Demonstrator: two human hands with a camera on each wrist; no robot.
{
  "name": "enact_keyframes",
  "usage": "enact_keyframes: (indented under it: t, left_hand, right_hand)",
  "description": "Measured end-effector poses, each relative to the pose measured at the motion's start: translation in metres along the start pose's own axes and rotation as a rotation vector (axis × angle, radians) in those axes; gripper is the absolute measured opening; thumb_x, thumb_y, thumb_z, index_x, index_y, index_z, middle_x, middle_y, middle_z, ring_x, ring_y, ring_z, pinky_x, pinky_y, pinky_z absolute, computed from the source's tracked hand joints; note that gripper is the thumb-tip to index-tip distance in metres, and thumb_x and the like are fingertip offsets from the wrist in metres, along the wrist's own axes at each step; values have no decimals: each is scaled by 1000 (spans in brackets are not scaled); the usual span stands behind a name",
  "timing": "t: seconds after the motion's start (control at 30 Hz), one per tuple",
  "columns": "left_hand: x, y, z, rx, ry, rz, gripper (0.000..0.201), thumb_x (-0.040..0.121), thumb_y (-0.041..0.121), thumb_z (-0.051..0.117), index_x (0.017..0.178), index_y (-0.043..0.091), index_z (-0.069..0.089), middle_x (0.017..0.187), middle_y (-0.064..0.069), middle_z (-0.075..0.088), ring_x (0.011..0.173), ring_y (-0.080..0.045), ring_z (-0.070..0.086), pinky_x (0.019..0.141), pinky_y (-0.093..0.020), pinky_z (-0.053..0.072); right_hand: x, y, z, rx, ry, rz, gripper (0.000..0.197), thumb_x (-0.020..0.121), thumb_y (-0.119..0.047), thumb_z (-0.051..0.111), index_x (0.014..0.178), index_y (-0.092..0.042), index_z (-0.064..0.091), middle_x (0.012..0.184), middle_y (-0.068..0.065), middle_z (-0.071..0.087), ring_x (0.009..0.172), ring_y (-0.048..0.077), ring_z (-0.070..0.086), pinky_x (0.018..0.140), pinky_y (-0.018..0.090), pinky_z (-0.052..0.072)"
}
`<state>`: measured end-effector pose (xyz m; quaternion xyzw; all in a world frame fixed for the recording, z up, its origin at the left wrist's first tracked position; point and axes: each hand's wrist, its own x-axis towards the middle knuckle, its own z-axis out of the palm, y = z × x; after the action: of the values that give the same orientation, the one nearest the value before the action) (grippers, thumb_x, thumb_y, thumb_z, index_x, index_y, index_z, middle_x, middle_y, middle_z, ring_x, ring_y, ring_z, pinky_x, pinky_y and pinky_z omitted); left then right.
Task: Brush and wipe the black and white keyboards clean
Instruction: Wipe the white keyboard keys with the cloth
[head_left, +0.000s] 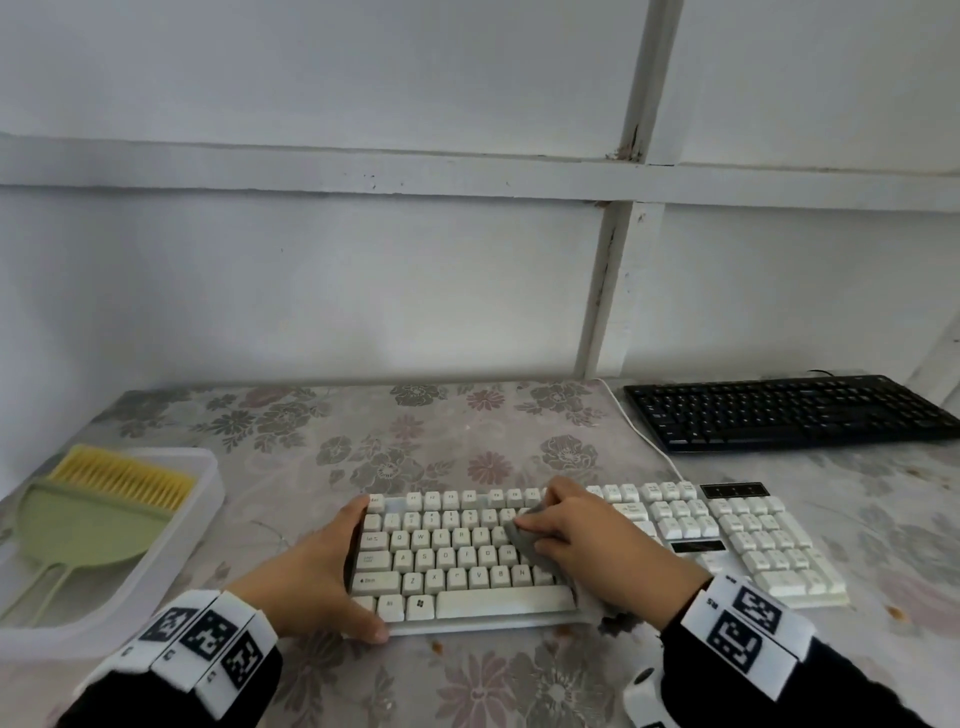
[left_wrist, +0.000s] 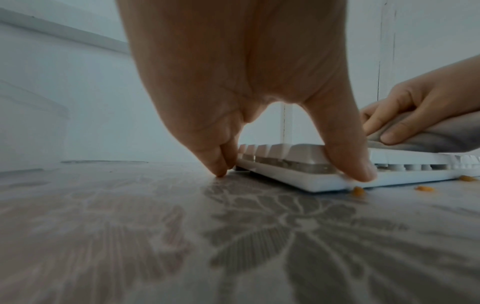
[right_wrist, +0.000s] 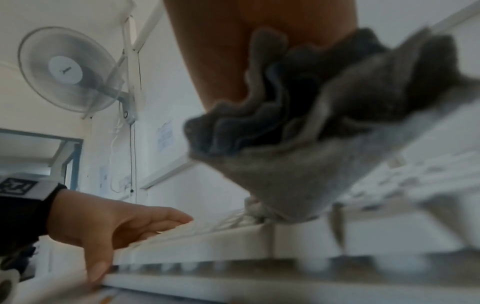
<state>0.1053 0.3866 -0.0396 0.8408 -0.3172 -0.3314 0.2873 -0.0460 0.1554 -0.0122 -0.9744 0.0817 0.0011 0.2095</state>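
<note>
A floral-covered counter (head_left: 467, 431) meets a white panelled wall; a wall fan (right_wrist: 70, 70) hangs nearby. Two keyboards: white keyboard (head_left: 457, 561) at 6 o'clock, black keyboard (head_left: 789, 413) at 2. One brush (head_left: 122, 483) (in a tray (head_left: 208, 467)) at 9. Left hand (head_left: 322, 577) fingers clamp the white keyboard's left end; right hand (head_left: 587, 535) fingers pinch one grey cloth (head_left: 519, 535) on its keys.
</note>
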Motion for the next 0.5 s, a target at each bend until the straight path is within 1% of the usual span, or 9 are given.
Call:
enact_keyframes:
  t: [0.07, 0.13, 0.17, 0.23, 0.3, 0.37, 0.43, 0.5]
  left_hand:
    - [0, -1, 0, 1, -1, 4, 136, 37, 40, 88, 144, 31, 4, 130, 17, 45, 121, -5, 46, 109, -34, 36]
    - [-1, -1, -1, 1, -5, 6, 138, 37, 41, 89, 144, 32, 4, 130, 17, 45, 120, -5, 46, 109, -33, 36]
    - [-1, -1, -1, 5, -10, 8, 139, 36, 42, 90, 144, 33, 3, 130, 17, 45, 120, -5, 46, 108, -32, 36]
    - [-1, 0, -1, 21, -12, 6, 138, 39, 41, 90, 144, 33, 2, 130, 17, 44, 120, -5, 46, 108, -30, 36]
    - [-2, 1, -1, 24, -10, 0, 134, 43, 38, 88, 144, 33, 2, 131, 17, 44, 119, -5, 46, 107, -30, 36]
    - [-2, 3, -1, 21, -13, -2, 133, 43, 37, 88, 145, 32, 2, 129, 18, 45, 119, -5, 46, 108, -31, 36]
    - [-3, 5, 0, 15, -6, 1, 130, 46, 32, 89, 145, 31, 4, 125, 20, 44, 119, -4, 46, 108, -28, 35]
    - [-3, 7, 0, 19, 3, 0, 127, 50, 27, 89, 145, 30, 4, 120, 23, 44, 118, -4, 45, 105, -24, 34]
  right_hand:
    - [-5, 13, -4, -9, 6, 29, 27, 94, -16, 54, 118, -19, 67, 99, -2, 43, 93, 15, 50, 76, 19, 38]
    - [-13, 27, -11, -13, 15, 67, 26, 94, -16, 55, 116, -20, 67, 94, -6, 41, 86, 9, 48, 70, 9, 35]
    - [-18, 34, -14, -18, 23, 86, 25, 94, -17, 55, 115, -20, 67, 91, -10, 39, 81, 5, 45, 68, 7, 34]
    - [-25, 43, -18, -20, 29, 111, 27, 93, -18, 56, 118, -24, 66, 89, -14, 37, 77, 1, 43, 68, 4, 33]
    - [-27, 46, -21, -16, 29, 123, 30, 93, -19, 57, 120, -27, 64, 91, -13, 39, 79, 0, 44, 69, 3, 33]
    - [-28, 48, -23, -14, 33, 146, 29, 93, -20, 57, 120, -27, 64, 96, -8, 44, 83, 1, 47, 71, 5, 34]
    - [-31, 52, -29, -38, 23, 191, 28, 93, -20, 56, 119, -27, 65, 101, -4, 46, 87, 5, 48, 70, 5, 34]
    - [-35, 58, -36, -68, 5, 246, 28, 93, -20, 56, 118, -29, 65, 102, -3, 46, 87, 6, 47, 69, 5, 34]
